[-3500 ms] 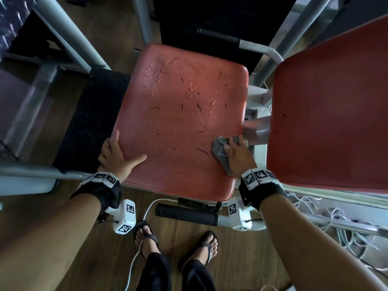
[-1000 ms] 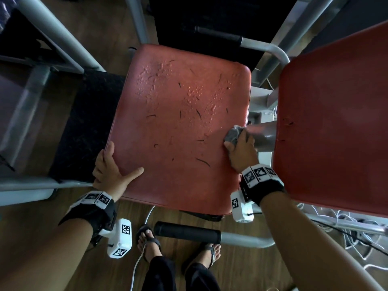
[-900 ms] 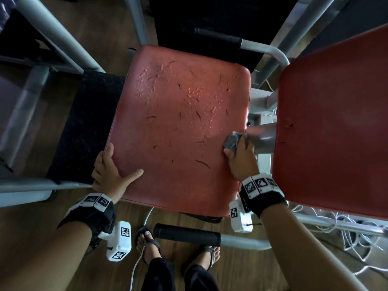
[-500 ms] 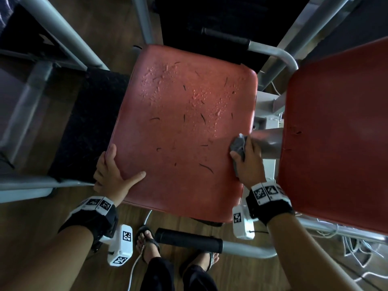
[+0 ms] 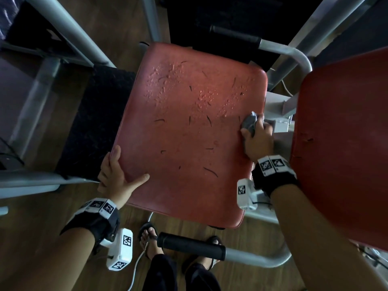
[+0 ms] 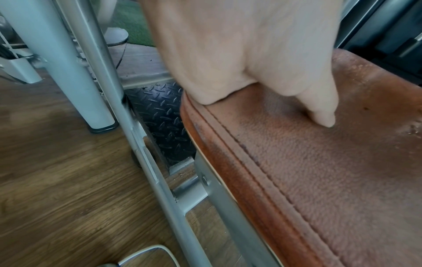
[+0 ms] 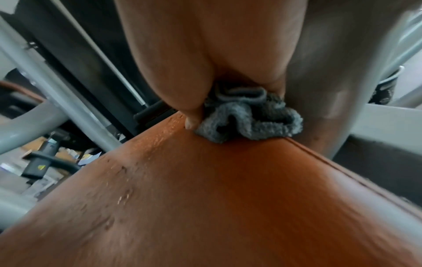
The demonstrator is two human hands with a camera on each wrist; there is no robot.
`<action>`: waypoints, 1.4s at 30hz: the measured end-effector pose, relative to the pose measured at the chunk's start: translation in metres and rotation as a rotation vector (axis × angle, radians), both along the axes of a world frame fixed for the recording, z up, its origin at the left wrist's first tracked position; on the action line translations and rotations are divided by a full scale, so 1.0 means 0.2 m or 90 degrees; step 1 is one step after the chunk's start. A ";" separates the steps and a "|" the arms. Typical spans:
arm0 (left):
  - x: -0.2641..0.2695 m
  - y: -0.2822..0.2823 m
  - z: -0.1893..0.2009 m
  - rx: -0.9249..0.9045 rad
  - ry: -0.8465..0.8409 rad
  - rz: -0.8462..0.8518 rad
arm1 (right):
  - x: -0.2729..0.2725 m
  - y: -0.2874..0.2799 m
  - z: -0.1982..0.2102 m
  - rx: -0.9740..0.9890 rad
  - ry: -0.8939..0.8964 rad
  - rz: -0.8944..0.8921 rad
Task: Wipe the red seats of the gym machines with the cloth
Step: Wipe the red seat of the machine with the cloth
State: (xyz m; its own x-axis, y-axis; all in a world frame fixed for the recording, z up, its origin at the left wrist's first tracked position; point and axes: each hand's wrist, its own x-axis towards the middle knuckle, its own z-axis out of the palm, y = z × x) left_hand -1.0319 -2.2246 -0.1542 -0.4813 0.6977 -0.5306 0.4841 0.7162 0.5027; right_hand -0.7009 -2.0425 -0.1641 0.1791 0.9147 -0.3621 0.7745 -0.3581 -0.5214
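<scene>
A worn red seat (image 5: 189,133) with dark hairs and bubbled patches fills the middle of the head view. My right hand (image 5: 255,133) grips a bunched grey cloth (image 5: 248,122) and presses it on the seat's right edge, past halfway toward the far end. In the right wrist view the cloth (image 7: 246,117) sits crumpled under my fingers on the seat (image 7: 205,198). My left hand (image 5: 123,166) holds the seat's near left edge, with the thumb (image 6: 319,108) on top of the leather (image 6: 319,180). A second red pad (image 5: 346,143) stands at the right.
Grey metal frame tubes (image 5: 69,36) run at the left and far right. A black-gripped handle bar (image 5: 191,247) crosses below the seat's near edge, above my sandalled feet (image 5: 148,238). A black tread plate (image 5: 94,122) lies left of the seat on the wooden floor.
My right hand has slid the cloth along the seat's right edge, away from me. The left hand has kept its hold on the left edge.
</scene>
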 end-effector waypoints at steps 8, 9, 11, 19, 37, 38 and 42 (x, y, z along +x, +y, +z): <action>0.00 0.00 -0.02 -0.001 0.019 -0.002 | 0.04 0.13 -0.04 -0.003 -0.011 0.011; 0.00 0.00 -0.02 0.000 0.016 0.001 | 0.04 0.13 -0.05 -0.002 -0.012 0.013; 0.00 0.00 -0.01 0.004 0.011 0.005 | 0.05 0.10 -0.05 0.008 0.005 0.016; -0.02 -0.01 -0.03 0.016 0.017 -0.007 | 0.03 0.05 -0.05 -0.008 -0.044 0.046; -0.03 -0.03 -0.07 0.047 -0.013 0.010 | -0.04 0.68 0.01 0.032 -0.188 0.120; -0.03 -0.03 -0.07 0.048 -0.015 0.012 | -0.04 0.70 0.01 0.038 -0.185 0.103; -0.02 -0.02 -0.07 0.054 -0.024 0.021 | -0.02 0.82 0.03 0.002 -0.152 0.127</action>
